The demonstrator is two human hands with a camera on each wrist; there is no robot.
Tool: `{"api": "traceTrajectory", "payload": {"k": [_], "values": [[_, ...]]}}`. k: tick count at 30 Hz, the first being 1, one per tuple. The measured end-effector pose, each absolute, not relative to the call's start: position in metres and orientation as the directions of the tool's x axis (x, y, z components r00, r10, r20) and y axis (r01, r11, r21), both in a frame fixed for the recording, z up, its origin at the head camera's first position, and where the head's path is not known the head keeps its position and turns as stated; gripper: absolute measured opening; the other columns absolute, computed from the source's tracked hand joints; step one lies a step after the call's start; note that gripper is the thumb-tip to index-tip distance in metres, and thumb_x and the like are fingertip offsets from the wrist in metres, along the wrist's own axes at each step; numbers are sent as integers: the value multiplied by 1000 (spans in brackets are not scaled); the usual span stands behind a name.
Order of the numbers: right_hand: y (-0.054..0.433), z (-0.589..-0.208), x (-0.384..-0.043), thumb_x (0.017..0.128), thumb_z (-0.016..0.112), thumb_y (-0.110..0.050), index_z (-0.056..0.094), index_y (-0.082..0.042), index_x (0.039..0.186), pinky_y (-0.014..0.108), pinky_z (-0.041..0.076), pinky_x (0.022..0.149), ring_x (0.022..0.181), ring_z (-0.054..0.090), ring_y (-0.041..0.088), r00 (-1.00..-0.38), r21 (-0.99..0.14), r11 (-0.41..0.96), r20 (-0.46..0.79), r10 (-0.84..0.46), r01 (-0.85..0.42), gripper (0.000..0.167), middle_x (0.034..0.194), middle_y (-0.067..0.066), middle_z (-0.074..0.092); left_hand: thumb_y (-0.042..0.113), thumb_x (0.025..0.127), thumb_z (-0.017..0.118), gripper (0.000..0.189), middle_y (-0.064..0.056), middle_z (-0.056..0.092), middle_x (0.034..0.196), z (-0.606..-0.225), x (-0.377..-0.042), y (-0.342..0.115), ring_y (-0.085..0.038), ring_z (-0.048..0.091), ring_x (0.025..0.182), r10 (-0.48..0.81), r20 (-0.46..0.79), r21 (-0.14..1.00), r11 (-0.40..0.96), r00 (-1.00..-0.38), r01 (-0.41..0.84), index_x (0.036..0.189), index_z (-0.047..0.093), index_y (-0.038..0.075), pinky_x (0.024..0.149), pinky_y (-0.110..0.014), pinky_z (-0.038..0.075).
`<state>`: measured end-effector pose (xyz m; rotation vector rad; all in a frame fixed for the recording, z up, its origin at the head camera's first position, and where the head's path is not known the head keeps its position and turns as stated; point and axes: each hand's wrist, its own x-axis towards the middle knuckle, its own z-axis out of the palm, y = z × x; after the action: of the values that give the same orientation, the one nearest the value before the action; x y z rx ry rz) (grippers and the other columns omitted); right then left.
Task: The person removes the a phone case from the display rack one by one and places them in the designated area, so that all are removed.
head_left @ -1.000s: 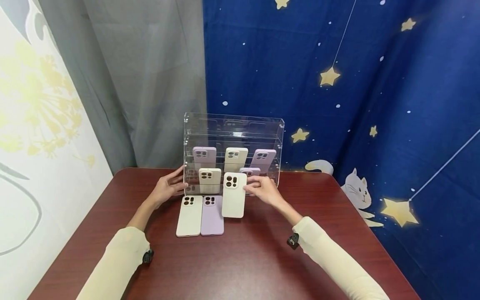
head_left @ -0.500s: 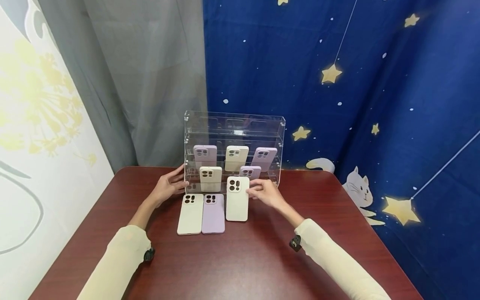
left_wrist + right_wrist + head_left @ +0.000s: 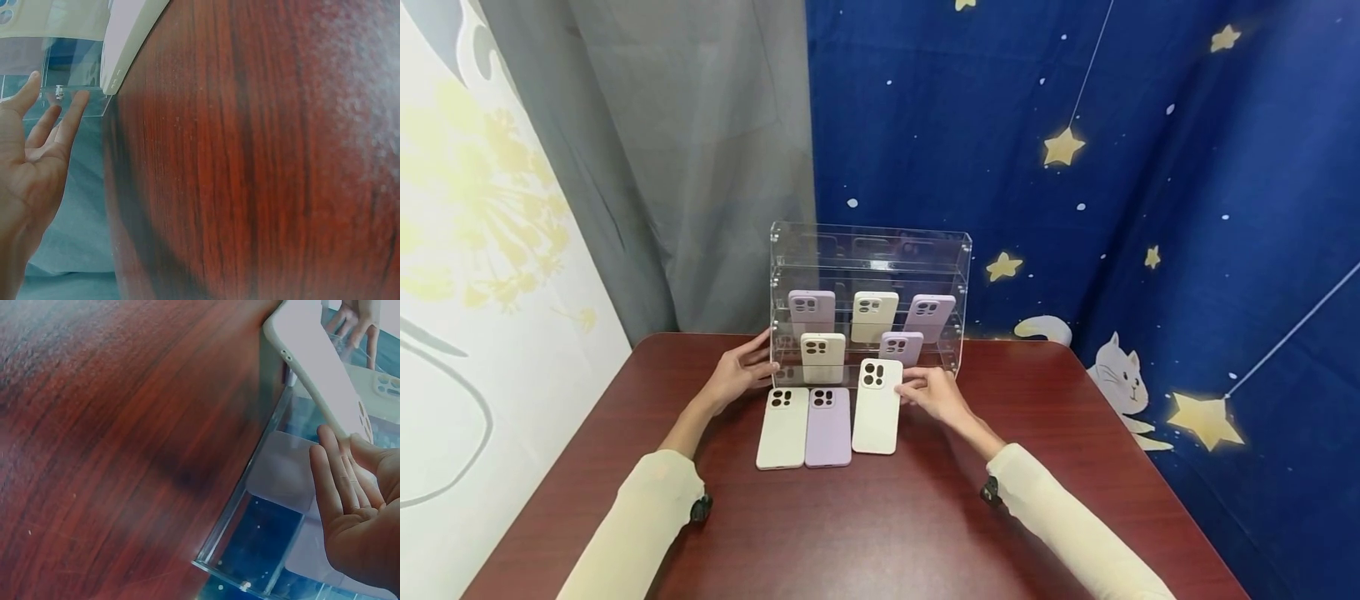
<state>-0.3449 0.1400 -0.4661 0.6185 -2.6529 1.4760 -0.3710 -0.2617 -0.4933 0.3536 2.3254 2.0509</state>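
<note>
My right hand pinches a cream-white, round-cornered rectangular phone case by its right edge, thumb and fingers clamped on it, just below the centre of the frame in the head view. The case stands tilted, its cluster of camera holes at the top, in front of a tiered stand of clear, glossy plastic in the middle of the frame; whether its bottom edge touches the tabletop I cannot tell. At centre left, my left hand rests against the stand's side, fingers apart and nearly straight in the left wrist view. On the stand's upper occupied row sit a lilac rectangular case at left, an ivory rectangular case in the middle and a pale purple rectangular case at right. The row below carries a pale cream rectangular case and, partly hidden behind the one I hold, a light violet rectangular case. Left of my held case, an off-white rectangular case and a lavender rectangular case lie side by side on the dark red wood-grain table. A plain grey fabric curtain fills the upper left, beside a navy-blue, star-printed fabric curtain across the upper right.
</note>
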Motion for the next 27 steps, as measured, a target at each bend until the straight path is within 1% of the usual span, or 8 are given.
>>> {"api": "traceTrajectory", "payload": {"k": [5, 7, 10, 13, 18, 24, 27], "values": [[139, -471, -348, 92, 80, -8, 74, 6, 121, 47, 65, 68, 77, 76, 40, -921, -780, 505, 236, -310, -370, 33, 87, 19, 78, 0, 99, 70, 79, -32, 42, 155, -495, -372, -262, -50, 51, 133, 189, 140, 983, 89, -972, 159, 163, 34, 29, 97, -51, 57], [138, -473, -350, 92, 80, -8, 74, 6, 120, 46, 66, 66, 76, 77, 39, -927, -785, 506, 228, -299, -357, 32, 85, 18, 78, -1, 99, 69, 79, -32, 42, 155, -495, -372, -262, -52, 48, 135, 190, 140, 984, 83, -972, 158, 163, 34, 29, 98, -50, 57], [137, -474, -351, 92, 81, -8, 74, 7, 120, 46, 66, 67, 76, 77, 39, -940, -811, 495, 189, -283, -312, 33, 85, 18, 78, 0, 99, 69, 79, -32, 42, 156, -495, -372, -262, -53, 46, 136, 192, 141, 984, 80, -971, 159, 164, 34, 29, 98, -50, 57], [136, -476, -353, 92, 80, -7, 74, 7, 120, 46, 66, 69, 77, 77, 39, -952, -841, 473, 144, -272, -263, 32, 87, 17, 78, 0, 99, 70, 80, -33, 41, 156, -495, -372, -262, -51, 49, 135, 189, 137, 984, 83, -972, 155, 164, 33, 28, 97, -50, 57], [134, -480, -355, 92, 80, -6, 73, 8, 120, 42, 66, 68, 76, 77, 37, -956, -857, 461, 112, -270, -231, 32, 89, 18, 78, 2, 99, 70, 79, -32, 42, 156, -494, -373, -263, -46, 55, 133, 191, 134, 983, 102, -972, 155, 165, 33, 26, 96, -49, 58], [129, -486, -356, 93, 78, -5, 72, 10, 121, 38, 66, 67, 75, 78, 35, -963, -874, 451, 64, -262, -181, 32, 93, 20, 78, 3, 99, 71, 80, -33, 42, 155, -494, -373, -262, -47, 56, 131, 197, 146, 981, 97, -969, 168, 165, 32, 25, 97, -52, 57], [127, -490, -357, 93, 78, -5, 72, 9, 120, 37, 66, 67, 76, 78, 35, -966, -886, 438, 41, -256, -154, 31, 94, 21, 78, 4, 99, 71, 80, -33, 42, 156, -494, -372, -262, -49, 54, 132, 195, 147, 982, 92, -970, 167, 165, 32, 25, 98, -55, 55]]}}
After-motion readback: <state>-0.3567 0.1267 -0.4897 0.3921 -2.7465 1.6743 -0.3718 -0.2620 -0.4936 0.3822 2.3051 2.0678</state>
